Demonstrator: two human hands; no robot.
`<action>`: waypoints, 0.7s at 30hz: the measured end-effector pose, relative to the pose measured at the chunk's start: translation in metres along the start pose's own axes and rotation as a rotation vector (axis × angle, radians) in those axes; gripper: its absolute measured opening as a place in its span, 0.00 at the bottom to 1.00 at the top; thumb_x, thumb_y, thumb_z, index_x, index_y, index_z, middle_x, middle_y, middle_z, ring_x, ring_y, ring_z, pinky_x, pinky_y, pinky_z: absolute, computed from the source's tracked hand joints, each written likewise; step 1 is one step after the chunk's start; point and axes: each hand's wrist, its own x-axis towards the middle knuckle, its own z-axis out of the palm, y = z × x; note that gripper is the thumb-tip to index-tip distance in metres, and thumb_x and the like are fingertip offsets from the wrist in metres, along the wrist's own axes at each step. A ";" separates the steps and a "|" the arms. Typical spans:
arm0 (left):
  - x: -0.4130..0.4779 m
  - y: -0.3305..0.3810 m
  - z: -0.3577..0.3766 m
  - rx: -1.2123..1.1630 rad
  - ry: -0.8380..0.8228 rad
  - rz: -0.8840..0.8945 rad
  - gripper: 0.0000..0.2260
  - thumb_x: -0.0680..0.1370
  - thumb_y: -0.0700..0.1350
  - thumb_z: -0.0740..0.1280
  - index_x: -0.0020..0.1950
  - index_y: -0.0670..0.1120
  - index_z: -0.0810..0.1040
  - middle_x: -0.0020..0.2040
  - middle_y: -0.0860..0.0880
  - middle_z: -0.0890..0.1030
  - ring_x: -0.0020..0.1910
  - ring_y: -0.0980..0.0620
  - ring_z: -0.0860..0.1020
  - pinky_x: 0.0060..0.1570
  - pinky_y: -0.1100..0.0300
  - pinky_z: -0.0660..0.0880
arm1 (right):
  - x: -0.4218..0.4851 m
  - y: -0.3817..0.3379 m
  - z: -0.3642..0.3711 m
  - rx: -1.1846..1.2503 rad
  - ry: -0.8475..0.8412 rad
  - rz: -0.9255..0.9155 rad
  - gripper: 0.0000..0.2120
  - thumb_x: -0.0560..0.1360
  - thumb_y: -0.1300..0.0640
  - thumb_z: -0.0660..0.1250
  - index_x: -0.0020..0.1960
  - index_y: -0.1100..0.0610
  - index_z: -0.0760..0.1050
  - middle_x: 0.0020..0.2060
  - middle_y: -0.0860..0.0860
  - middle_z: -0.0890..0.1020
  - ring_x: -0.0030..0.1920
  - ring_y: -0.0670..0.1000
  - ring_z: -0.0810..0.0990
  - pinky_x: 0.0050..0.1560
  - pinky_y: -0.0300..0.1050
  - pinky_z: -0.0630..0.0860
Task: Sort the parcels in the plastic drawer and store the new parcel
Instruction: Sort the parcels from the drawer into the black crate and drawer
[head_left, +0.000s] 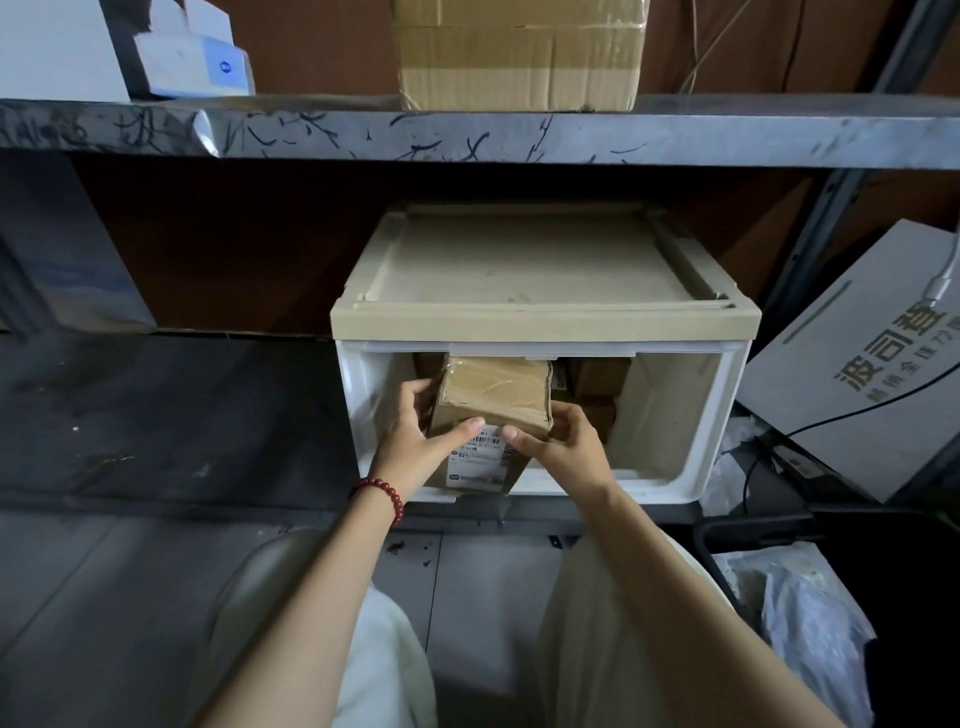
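The left hand and right hand are curled round a taped brown parcel, held over the front edge of the open plastic drawer. Open room is left on the drawer's right side. Other parcels are stacked at the back.

Taped matt cardboard parcel, smooth white plastic drawer, scuffed glossy metal shelf.

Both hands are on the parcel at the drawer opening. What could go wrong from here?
1. The parcel has its top just under the upper edge of the drawer and may catch there.
2. The stacked parcels behind leave little room, so it could jam.
3. The left hand and right hand grip only its near end; it might tip.
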 end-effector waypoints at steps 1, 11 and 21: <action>-0.002 0.001 -0.001 0.009 0.000 -0.002 0.29 0.71 0.53 0.74 0.66 0.55 0.63 0.49 0.64 0.71 0.54 0.58 0.70 0.53 0.61 0.66 | -0.002 -0.001 -0.003 0.030 -0.006 0.002 0.32 0.64 0.54 0.80 0.63 0.58 0.70 0.54 0.51 0.82 0.52 0.47 0.82 0.55 0.42 0.78; -0.030 0.007 0.002 -0.050 0.044 0.008 0.27 0.66 0.68 0.70 0.61 0.61 0.67 0.57 0.58 0.78 0.58 0.56 0.75 0.45 0.65 0.70 | -0.026 -0.014 -0.015 0.232 -0.019 -0.053 0.30 0.58 0.43 0.78 0.54 0.55 0.72 0.48 0.55 0.84 0.48 0.52 0.84 0.47 0.48 0.80; -0.044 0.006 0.002 -0.131 0.121 0.064 0.27 0.61 0.71 0.67 0.59 0.69 0.70 0.62 0.55 0.75 0.60 0.56 0.75 0.54 0.55 0.77 | -0.035 -0.021 -0.022 0.137 -0.057 -0.041 0.18 0.73 0.42 0.69 0.54 0.54 0.75 0.38 0.47 0.83 0.44 0.47 0.82 0.50 0.48 0.79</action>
